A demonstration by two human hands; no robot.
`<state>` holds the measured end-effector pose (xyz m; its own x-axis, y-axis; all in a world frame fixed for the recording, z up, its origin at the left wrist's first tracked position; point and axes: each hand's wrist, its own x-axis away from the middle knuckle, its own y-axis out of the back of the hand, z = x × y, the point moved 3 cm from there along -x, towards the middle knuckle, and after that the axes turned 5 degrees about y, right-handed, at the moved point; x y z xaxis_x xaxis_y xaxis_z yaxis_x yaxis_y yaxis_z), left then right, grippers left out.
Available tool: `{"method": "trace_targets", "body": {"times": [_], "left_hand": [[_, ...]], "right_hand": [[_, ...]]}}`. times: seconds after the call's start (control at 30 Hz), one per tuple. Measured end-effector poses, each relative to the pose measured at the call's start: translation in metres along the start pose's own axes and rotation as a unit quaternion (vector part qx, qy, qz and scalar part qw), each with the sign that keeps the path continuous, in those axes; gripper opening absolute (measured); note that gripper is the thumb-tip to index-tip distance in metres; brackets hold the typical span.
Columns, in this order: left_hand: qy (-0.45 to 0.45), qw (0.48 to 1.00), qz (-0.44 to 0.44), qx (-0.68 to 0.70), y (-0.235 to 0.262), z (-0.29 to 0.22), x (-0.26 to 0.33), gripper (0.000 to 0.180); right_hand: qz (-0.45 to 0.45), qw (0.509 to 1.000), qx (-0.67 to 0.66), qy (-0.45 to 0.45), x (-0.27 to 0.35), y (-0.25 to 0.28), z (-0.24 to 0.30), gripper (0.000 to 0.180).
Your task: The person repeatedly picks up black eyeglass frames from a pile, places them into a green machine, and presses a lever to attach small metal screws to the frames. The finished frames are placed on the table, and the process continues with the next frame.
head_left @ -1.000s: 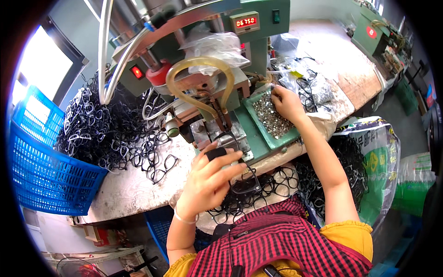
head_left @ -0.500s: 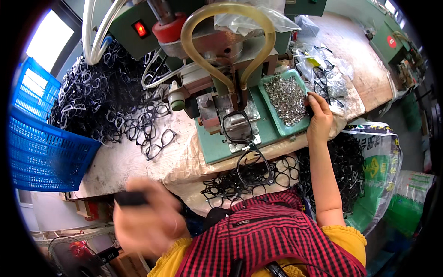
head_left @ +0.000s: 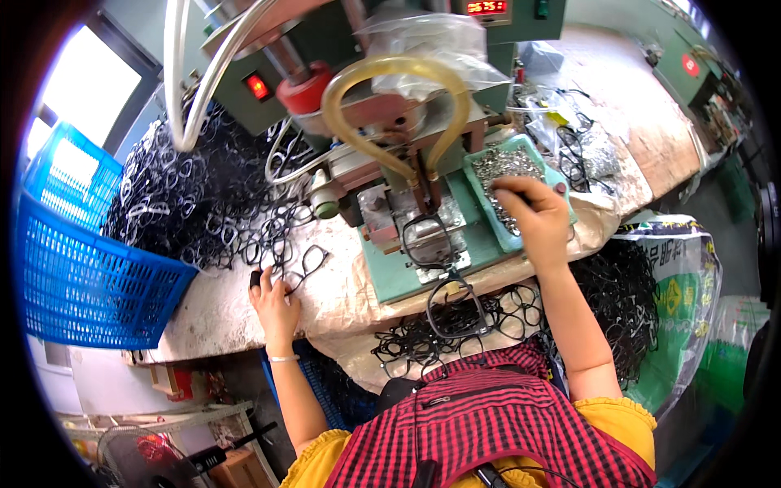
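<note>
At the table's front edge my left hand (head_left: 275, 315) reaches up with fingers spread, a black cover on one finger. Its fingertips are beside a loose black eyeglass frame (head_left: 314, 259); I cannot tell whether they touch it. My right hand (head_left: 540, 221) is over the green tray (head_left: 493, 213) of small metal parts (head_left: 511, 165), fingers bent together; anything between them is hidden. Between my hands, a black eyeglass frame (head_left: 429, 262) sits under the machine head (head_left: 423, 191). A second black frame (head_left: 457, 332) hangs below it, at the table edge in front of me.
A large heap of black frames (head_left: 195, 187) covers the left back, beside blue baskets (head_left: 98, 281). More frames (head_left: 407, 340) lie near my lap, and others fill a sack (head_left: 679, 285) on the right. Plastic bags (head_left: 598, 154) lie behind the tray.
My left hand, blurred and low before, has moved up to the loose frames at the table edge. My right hand has gone from the tray's right rim to over its parts. The view has shifted slightly.
</note>
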<state>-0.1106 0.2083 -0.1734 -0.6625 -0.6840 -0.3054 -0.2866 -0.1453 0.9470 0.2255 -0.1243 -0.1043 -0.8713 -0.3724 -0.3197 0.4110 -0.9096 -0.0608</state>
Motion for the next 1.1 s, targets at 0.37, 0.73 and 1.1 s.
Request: {"method": "trace_targets", "body": {"times": [0.37,0.73,1.1], "left_hand": [[0.109,0.756,-0.040,0.644,0.055,-0.087,-0.021,0.037],[-0.188,0.800,-0.261,0.507,0.181,-0.217,-0.068,0.040],[-0.555,0.766,-0.176,0.274,0.142,-0.277,-0.006,0.042]], "right_hand": [[0.036,0.995,-0.041,0.081,0.004,-0.064,0.022,0.040],[0.068,0.988,-0.141,0.005,0.016,-0.075,0.050,0.047],[0.102,0.819,0.496,0.271,-0.007,0.006,-0.026,0.020]]}}
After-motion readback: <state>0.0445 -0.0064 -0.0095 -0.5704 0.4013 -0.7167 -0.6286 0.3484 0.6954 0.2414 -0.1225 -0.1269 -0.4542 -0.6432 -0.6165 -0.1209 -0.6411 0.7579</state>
